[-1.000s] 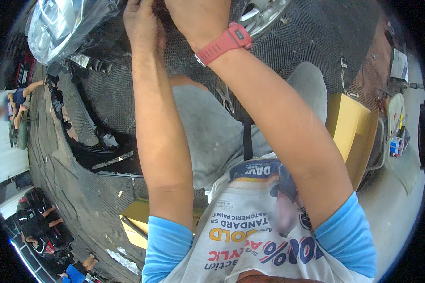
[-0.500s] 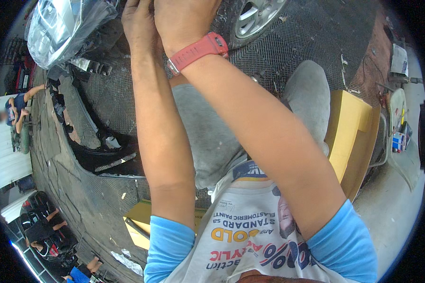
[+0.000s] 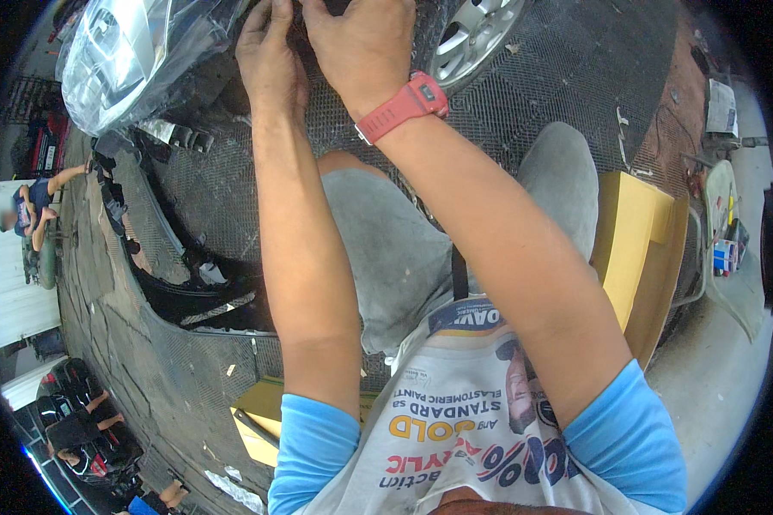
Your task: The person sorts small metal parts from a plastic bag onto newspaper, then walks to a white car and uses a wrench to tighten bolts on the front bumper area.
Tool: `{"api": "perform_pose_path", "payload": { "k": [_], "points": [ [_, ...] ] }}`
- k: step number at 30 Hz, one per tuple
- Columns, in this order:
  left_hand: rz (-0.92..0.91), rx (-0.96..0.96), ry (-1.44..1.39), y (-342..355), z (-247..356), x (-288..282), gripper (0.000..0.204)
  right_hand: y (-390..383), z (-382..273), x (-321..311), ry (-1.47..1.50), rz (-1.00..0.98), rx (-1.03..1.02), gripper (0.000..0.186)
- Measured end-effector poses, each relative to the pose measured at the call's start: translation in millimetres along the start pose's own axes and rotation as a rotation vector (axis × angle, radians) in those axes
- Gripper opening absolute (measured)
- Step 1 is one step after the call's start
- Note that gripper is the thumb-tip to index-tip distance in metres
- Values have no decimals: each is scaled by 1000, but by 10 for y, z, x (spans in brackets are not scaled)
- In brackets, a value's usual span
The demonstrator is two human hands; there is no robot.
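Note:
Both of my hands are raised at the top edge of the view, close together with a small gap between them. My left hand (image 3: 271,70) has its fingers bent and its thumb pointing up; the fingertips reach the picture's edge. My right hand (image 3: 368,53), with a red watch (image 3: 408,105) on its wrist, has bent fingers partly cut off by the top edge. Whatever they grip is out of sight. Left of my left hand lies a headlight (image 3: 116,56) wrapped in clear plastic. A silver-spoked wheel (image 3: 472,43) is to the right of my right hand.
A curved black car part (image 3: 176,296) lies on the dark ribbed mat (image 3: 614,69). An open yellow cardboard box (image 3: 631,257) stands at my right, another yellow box (image 3: 262,412) at lower left. A pale chair (image 3: 730,292) is farther right. Several people are at the far left.
My hands have moved slightly apart, the right one to the right, and both sit lower in view. The view has shifted a little, with the headlight appearing farther right.

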State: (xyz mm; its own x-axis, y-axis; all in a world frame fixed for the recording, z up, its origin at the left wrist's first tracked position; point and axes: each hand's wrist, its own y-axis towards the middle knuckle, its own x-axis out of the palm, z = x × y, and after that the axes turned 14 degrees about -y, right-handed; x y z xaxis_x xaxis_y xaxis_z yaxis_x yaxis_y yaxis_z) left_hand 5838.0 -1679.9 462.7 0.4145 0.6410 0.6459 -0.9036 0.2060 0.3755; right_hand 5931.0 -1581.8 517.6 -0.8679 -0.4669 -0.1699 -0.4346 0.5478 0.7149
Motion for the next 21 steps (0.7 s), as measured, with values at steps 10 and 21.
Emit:
{"api": "perform_pose_path", "payload": {
  "k": [10,21],
  "points": [
    [26,14,33,91,-80,27,28,134,43,-2,-101,-21,-31,13],
    [138,96,244,-82,-48,305,22,180,71,13,-268,-144,-37,31]
  ]
}}
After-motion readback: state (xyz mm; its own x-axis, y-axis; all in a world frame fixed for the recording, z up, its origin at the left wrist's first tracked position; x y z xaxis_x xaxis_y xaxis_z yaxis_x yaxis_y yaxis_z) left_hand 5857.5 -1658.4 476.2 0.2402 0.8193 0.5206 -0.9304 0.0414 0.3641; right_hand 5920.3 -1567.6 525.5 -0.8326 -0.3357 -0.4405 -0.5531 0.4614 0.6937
